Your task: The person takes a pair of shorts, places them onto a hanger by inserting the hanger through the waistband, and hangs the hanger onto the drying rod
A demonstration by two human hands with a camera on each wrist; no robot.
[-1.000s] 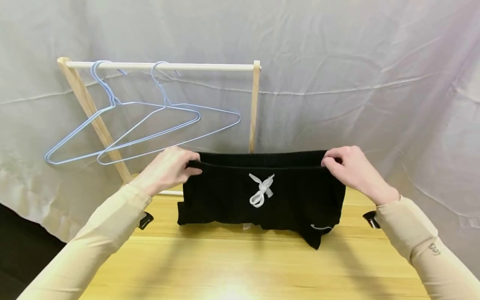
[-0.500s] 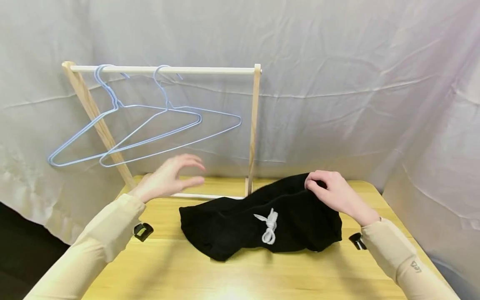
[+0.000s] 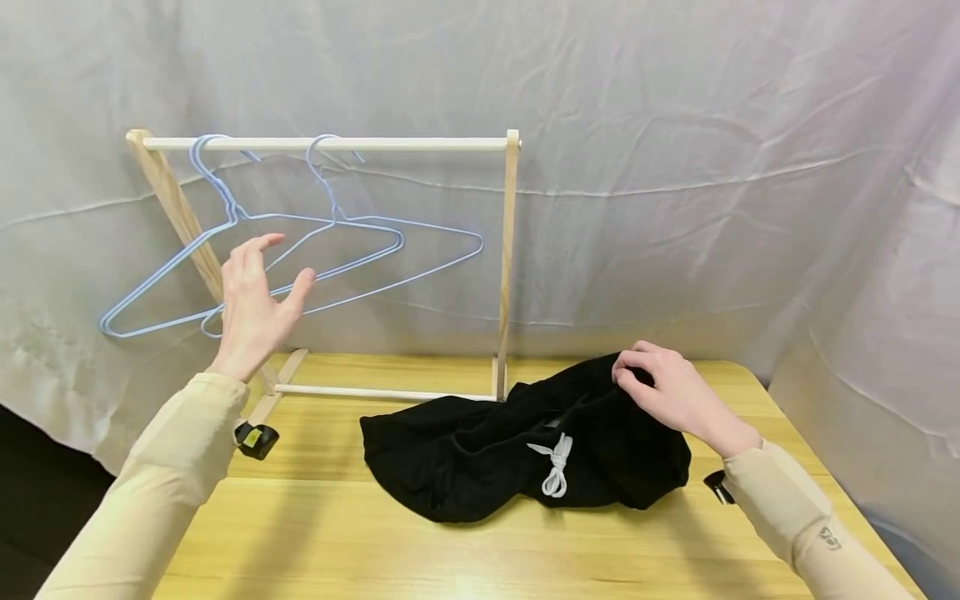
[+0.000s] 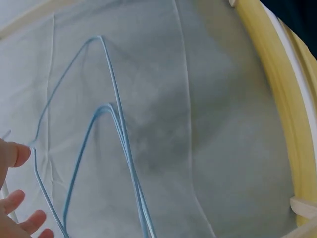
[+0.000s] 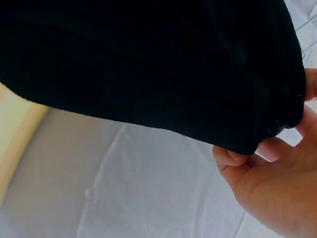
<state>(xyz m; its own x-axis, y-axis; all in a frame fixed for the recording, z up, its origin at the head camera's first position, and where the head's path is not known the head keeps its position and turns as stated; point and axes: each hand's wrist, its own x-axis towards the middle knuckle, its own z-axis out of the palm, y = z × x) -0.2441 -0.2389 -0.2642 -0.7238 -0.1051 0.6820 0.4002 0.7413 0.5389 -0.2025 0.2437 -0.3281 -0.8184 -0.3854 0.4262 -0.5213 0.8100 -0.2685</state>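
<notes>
We see light-blue wire hangers (image 4: 132, 166), their wires overlapping, in front of a creased grey cloth (image 4: 233, 163). At the lower left edge shows part of the left hand (image 4: 11, 225), thumb and fingertips apart, the thumb tip right by a hanger wire, though we cannot tell whether they touch. Along the right we find the yellow tabletop (image 4: 287, 99) and a long white bar (image 4: 295, 62).

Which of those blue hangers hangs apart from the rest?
The blue wire hanger farthest right on the white rod: it's hooked alone, while the other hangers bunch together at left.
</notes>
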